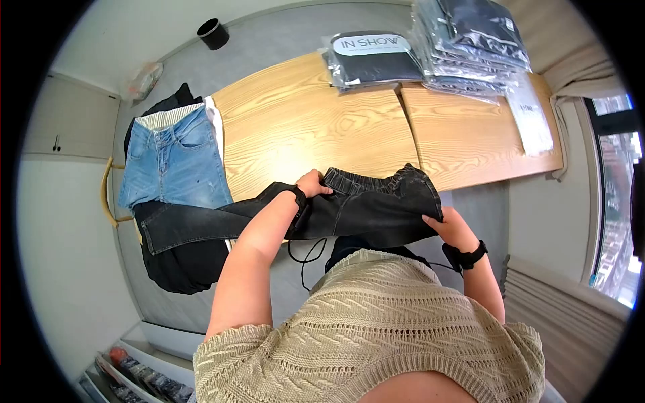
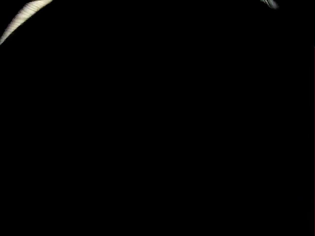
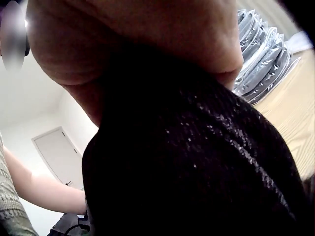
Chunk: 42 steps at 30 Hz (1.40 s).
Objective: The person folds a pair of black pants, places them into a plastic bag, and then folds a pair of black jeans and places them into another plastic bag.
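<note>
Black jeans (image 1: 379,218) with a gathered elastic waistband (image 1: 363,183) stretch across the front of the table. One leg (image 1: 191,225) runs left over a pair of blue jeans (image 1: 176,168). My left hand (image 1: 313,184) grips the black jeans at the left end of the waistband, thumb on top. At their right edge my right hand (image 1: 451,227) pinches the cloth, with the thumb showing and the other fingers hidden beneath. Dark cloth fills most of the right wrist view below that hand (image 3: 147,39). The left wrist view is almost wholly black.
Bagged clothes (image 1: 470,50) are stacked at the back right, beside a flat "IN SHOW" package (image 1: 373,60). A clear packet (image 1: 529,121) lies on the wooden table (image 1: 289,114). More black clothing (image 1: 185,265) hangs at the left, by a chair (image 1: 107,195).
</note>
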Tool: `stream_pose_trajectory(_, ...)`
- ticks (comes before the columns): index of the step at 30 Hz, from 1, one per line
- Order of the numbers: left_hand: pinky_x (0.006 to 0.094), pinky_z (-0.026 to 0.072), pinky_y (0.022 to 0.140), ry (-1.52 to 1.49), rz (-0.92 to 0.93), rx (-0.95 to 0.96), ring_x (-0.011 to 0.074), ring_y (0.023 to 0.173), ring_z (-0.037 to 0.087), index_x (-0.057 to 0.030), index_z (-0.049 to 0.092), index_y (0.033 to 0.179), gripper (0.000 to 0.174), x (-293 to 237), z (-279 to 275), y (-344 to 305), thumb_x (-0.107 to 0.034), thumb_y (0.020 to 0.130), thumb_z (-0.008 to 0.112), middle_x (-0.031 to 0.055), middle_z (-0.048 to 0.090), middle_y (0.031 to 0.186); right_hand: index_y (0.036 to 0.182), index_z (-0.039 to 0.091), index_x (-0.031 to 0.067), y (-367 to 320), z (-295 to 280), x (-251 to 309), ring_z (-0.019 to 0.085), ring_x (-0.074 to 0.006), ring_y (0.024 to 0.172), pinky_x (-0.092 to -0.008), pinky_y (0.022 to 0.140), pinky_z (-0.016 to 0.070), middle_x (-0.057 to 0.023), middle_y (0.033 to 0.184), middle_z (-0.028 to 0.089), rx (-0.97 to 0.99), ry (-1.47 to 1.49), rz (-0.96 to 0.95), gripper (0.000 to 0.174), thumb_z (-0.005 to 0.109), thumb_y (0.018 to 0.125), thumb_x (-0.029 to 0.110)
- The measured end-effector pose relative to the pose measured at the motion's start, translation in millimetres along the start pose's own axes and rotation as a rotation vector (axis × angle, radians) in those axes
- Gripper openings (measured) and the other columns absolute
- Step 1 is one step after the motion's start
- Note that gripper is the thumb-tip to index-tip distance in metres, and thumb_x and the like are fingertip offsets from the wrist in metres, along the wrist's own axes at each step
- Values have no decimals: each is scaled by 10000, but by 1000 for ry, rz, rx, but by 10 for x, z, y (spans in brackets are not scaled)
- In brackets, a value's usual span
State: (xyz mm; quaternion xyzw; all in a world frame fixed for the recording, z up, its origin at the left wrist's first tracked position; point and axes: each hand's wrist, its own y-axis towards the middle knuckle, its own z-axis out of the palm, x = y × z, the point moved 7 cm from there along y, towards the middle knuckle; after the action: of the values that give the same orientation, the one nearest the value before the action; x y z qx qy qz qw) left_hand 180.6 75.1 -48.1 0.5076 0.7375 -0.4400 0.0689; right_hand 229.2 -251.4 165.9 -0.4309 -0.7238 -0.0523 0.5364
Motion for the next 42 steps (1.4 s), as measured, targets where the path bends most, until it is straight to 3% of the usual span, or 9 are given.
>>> stream_pose_trajectory(7,377,461,834,-143,124,123,329,950,614,-36,622,1059,315,-602,569,-274,-248,830,664,187,655,990,1019,599,-42,-375,-391,-388,567,-153,750,-302,729,471,-127,847,669,-18,77,13,212,603,875,114)
stream_pose_trajectory(13,349,460,809,-181,231,-82,301,899,611,-7,562,1070,303,-1737,605,-1033,-225,870,632,196,638,951,1037,599,-53,-780,-1076,-892,552,-105,818,-280,778,459,-42,881,663,-112,150,72,228,598,878,110)
stream_pose_trajectory(15,395,458,731,-150,312,-206,379,846,585,-25,560,957,243,-2121,507,-1209,-235,857,631,217,607,865,1027,596,-59,-944,-1354,-1064,546,-104,808,-279,774,457,-38,877,656,-172,246,-4,230,600,875,113)
stream_pose_trajectory(20,344,439,701,-364,467,-499,253,728,536,6,534,882,204,-2910,132,-1470,-173,857,627,169,570,797,1017,593,-61,-1444,-1950,-1663,530,-94,797,-275,757,453,-12,855,628,-201,248,-15,227,605,867,110)
stream_pose_trajectory(23,292,442,754,-495,563,-761,147,818,536,24,549,1001,198,-3741,-227,-1961,-151,911,563,97,611,885,1008,600,-56,-1721,-2109,-1983,526,-83,795,-267,746,453,2,841,615,-121,150,15,225,616,861,114)
stream_pose_trajectory(27,266,434,786,-540,740,-774,122,850,532,33,537,1079,237,-4441,-121,-2255,-155,936,532,82,623,927,1055,593,-44,-1867,-2164,-2122,535,-83,830,-249,754,455,1,884,609,15,268,15,270,657,836,100)
stream_pose_trajectory(31,247,428,796,-525,871,-672,102,864,516,30,526,1123,239,-5043,176,-2463,-127,943,524,51,612,936,1293,401,-31,-1841,-2525,-1998,505,-123,1072,-285,938,414,-46,1149,556,-308,557,-308,559,679,823,92)
stream_pose_trajectory(35,227,409,832,-570,968,-532,83,898,495,29,518,1139,227,-5443,282,-2675,-102,955,506,13,586,989,1238,487,-29,-1947,-2981,-1884,549,-137,1037,-276,938,414,-69,1165,589,-521,945,-494,460,662,824,71)
stream_pose_trajectory(42,232,388,881,-764,900,-478,94,963,490,30,500,1180,263,-5345,232,-2411,-127,971,466,22,569,1047,1109,589,-29,-2327,-3311,-1771,588,-105,917,-249,862,446,-44,1030,650,-591,846,-582,279,638,846,50)
